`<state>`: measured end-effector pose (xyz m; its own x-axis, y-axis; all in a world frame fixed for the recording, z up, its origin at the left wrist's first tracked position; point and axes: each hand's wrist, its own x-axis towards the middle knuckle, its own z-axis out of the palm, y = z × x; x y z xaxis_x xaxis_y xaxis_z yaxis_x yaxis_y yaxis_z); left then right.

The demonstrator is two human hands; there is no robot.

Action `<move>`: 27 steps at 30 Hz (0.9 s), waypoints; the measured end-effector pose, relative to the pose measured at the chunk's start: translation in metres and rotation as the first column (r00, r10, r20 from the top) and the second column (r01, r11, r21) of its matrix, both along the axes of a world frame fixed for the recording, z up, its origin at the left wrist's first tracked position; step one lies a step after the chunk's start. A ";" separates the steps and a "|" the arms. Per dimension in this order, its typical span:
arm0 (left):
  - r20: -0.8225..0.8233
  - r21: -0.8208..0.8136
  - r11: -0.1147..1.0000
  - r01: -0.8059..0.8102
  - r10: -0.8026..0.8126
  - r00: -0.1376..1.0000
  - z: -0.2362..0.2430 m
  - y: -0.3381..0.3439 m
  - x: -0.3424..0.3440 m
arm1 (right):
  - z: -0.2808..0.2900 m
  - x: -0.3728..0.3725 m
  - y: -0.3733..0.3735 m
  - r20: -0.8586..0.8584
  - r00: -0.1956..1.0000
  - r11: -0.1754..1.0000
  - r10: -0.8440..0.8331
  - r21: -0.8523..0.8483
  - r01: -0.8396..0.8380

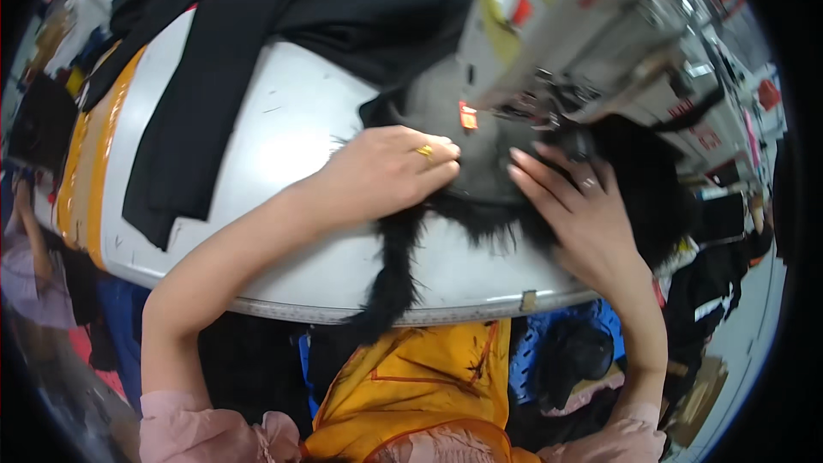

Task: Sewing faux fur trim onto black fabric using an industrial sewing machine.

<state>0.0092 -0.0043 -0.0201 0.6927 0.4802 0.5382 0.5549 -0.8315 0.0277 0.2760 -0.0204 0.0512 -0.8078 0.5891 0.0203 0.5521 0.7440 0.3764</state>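
A black furry fabric piece [647, 184] lies on the white sewing table beneath the machine head, with a smoother dark grey area [484, 176] between my hands. My left hand [394, 167], with a gold ring, is closed on its left side, fingers bent together at the edge. Fingers stretched and slightly apart, my right hand [583, 206] lies flat on the fur at the right. From under my left hand a narrow fur strip [394, 266] hangs over the table's front edge. The sewing machine [549, 17] stands just beyond my fingers; its needle area is blurred.
Black cloth [360, 9] covers the far side of the table, and a long black panel [193, 129] lies at left. A measuring tape [300, 310] runs along the front edge. Below right is a blue perforated basket [521, 351] with dark material. Another person's arm [33, 227] shows far left.
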 end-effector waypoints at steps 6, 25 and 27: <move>-0.066 0.015 1.000 0.009 -0.008 0.998 0.012 0.004 -0.018 | -0.048 -0.028 0.025 -0.152 0.987 0.989 -0.050 0.133 0.071; -0.077 0.130 0.991 0.005 0.005 0.997 0.005 0.033 -0.002 | -0.089 0.026 0.051 -0.542 0.766 0.936 -0.346 -0.256 0.242; -0.060 0.130 0.991 0.010 -0.002 0.998 0.005 0.035 -0.001 | -0.091 0.024 0.052 -0.515 0.818 0.966 -0.257 -0.121 0.227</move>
